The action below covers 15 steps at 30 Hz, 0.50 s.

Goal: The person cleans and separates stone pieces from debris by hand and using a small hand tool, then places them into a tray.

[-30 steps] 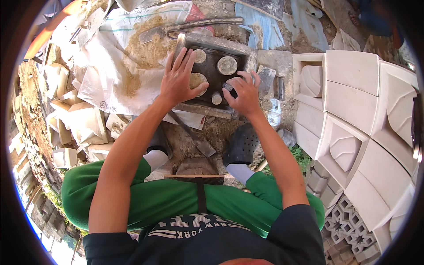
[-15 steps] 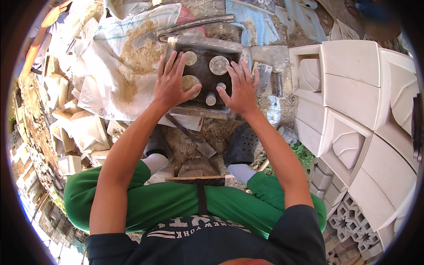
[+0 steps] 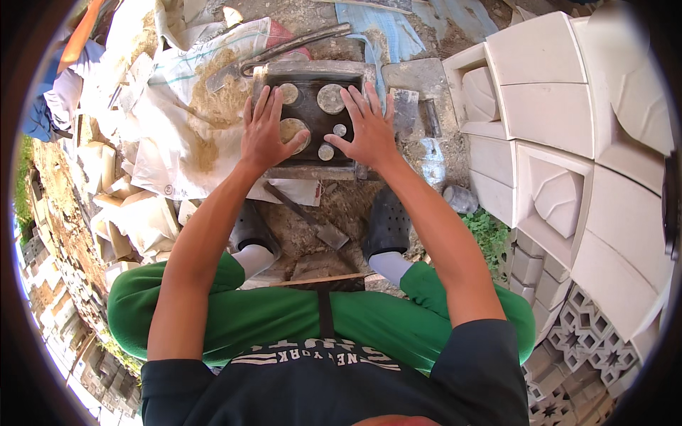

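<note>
A dark, shallow rectangular box (image 3: 312, 66) with a thick rim lies on the ground in front of me. Round grey pieces stand inside it: a large disc (image 3: 329, 99) at the far right, others (image 3: 288, 93) along the left, and two small pegs (image 3: 326, 152) at the near right. My left hand (image 3: 264, 138) rests spread over the left rim, its thumb against the near-left disc (image 3: 290, 130). Across from it my right hand (image 3: 371, 135) lies spread along the right rim, thumb reaching in between the small pegs. Neither hand grips anything.
A long-handled flat tool (image 3: 284, 50) lies beyond the box, and a scraper-like tool (image 3: 330, 234) between my feet. Pale cast blocks (image 3: 543, 117) stack up at right. A sandy white sack (image 3: 174, 131) spreads at left, where another person's arm (image 3: 78, 39) shows.
The view has shifted, so the box and both hands sit slightly further left. My right thumb has moved left past the small peg. At far left the other person's arm has changed position.
</note>
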{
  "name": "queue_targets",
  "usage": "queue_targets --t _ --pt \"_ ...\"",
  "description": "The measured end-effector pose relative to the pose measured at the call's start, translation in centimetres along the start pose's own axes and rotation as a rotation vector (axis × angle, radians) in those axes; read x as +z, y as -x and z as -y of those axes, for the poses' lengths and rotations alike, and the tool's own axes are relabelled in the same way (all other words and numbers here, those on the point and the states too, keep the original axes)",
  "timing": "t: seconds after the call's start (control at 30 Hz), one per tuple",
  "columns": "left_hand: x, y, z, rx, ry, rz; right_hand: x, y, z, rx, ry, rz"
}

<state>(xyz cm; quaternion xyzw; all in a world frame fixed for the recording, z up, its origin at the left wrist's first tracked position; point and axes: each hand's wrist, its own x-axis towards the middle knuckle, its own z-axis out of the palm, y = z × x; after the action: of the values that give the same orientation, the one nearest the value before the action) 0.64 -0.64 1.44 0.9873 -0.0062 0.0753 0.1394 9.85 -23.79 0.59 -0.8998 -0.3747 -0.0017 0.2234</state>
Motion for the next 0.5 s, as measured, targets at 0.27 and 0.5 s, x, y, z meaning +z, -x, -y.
queue_targets --t 0.27,0.5 --pt "2.6 1.8 0.7 -0.201 0.098 -0.408 2.1 2.0 0.6 0.201 0.074 -0.28" --pt "2.5 6.0 0.8 -0.73 0.327 -0.061 2.0 4.3 4.5 0.78 -0.303 -0.036"
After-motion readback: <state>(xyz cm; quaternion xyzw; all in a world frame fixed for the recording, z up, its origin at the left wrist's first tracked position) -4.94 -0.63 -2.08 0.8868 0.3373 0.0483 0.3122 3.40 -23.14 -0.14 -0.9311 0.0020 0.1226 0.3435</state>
